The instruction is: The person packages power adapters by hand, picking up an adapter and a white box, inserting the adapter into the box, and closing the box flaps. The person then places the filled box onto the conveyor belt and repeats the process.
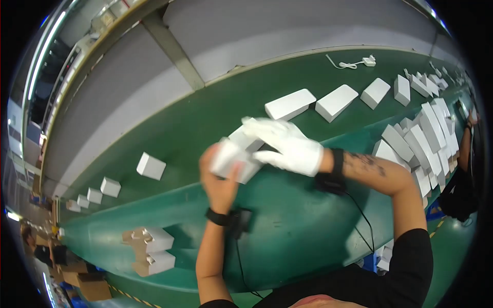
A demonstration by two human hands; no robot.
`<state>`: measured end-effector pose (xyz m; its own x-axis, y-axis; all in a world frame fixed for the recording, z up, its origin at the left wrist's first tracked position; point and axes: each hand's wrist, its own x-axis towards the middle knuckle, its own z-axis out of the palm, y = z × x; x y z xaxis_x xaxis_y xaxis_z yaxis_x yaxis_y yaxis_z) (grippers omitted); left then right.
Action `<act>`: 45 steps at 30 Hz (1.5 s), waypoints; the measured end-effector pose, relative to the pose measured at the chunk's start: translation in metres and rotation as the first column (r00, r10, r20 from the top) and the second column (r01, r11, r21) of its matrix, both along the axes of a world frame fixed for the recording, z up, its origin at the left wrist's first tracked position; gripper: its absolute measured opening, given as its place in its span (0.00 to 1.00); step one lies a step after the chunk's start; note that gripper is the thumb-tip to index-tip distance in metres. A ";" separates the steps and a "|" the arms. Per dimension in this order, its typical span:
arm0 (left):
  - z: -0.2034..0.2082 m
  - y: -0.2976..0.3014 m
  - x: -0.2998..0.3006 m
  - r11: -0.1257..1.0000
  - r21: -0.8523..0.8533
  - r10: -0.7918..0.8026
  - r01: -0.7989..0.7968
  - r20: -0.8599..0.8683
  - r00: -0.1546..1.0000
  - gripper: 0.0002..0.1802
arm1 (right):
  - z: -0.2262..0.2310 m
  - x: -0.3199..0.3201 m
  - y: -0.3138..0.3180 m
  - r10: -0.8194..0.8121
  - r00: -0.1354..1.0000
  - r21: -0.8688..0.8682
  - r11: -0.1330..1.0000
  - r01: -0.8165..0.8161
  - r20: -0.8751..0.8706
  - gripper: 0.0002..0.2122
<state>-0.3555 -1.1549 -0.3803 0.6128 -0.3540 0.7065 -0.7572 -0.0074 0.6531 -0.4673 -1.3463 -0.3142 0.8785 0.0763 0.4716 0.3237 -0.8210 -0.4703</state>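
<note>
White box in hand (227, 158): held at the centre over the near edge of the green belt; tilted, its outline blurred.
Left hand (218, 186): bare, curled around the box from its left and near side, thumb on the near face; box directly above the palm.
Right hand (287, 146): white-gloved, fingers extended and thumb parted from them; fingertips just beside the box, contact impossible to tell.
Obstruction: the glove hides part of the white boxes behind it; the left fingers cover the lower part of the held box.
Green belt (197, 115): runs behind the hands, beyond a smooth green worktop (287, 226).
Boxes to the right: an upper row of separate white boxes (336, 102) curving away beyond the glove.
Boxes to the left: one white box (151, 166) well apart from the left hand, with smaller-looking ones (110, 187) farther along.
Charger (368, 61): white, with looped cable, near the back edge of the belt.
Stack (421, 141): white boxes heaped at right, near the right elbow.
Open cartons (156, 251): white outside, brown within, on the worktop at lower left.
Wrist straps (218, 217): black, one per arm, each with a cable.
Co-workers: one at each side edge.
</note>
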 end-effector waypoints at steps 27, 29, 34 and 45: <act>0.031 -0.044 0.060 0.764 0.496 0.132 -0.413 0.507 0.852 0.47 | 0.054 -0.310 -0.183 -0.962 0.200 -0.528 0.074 0.846 0.186 0.23; 0.019 -0.081 0.057 0.746 0.606 -0.007 -0.277 0.423 0.906 0.52 | 0.058 -0.305 -0.187 -0.956 0.238 -0.526 0.116 0.843 0.170 0.23; -0.007 -0.158 0.064 0.626 0.685 -0.078 -0.374 0.532 0.843 0.59 | 0.070 -0.211 -0.175 -0.785 0.612 -0.564 0.466 0.682 0.091 0.22; 0.020 -0.161 0.009 0.724 0.689 -0.103 -0.041 0.167 0.980 0.39 | -0.034 -0.001 -0.211 -0.670 0.602 -0.732 0.652 0.197 -0.434 0.20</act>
<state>-0.3466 -1.3159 -0.3599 0.4798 -0.8013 0.3574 -0.8676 -0.3728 0.3290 -0.4686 -1.5572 -0.3477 0.9090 -0.3712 -0.1896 -0.3307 -0.9191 0.2140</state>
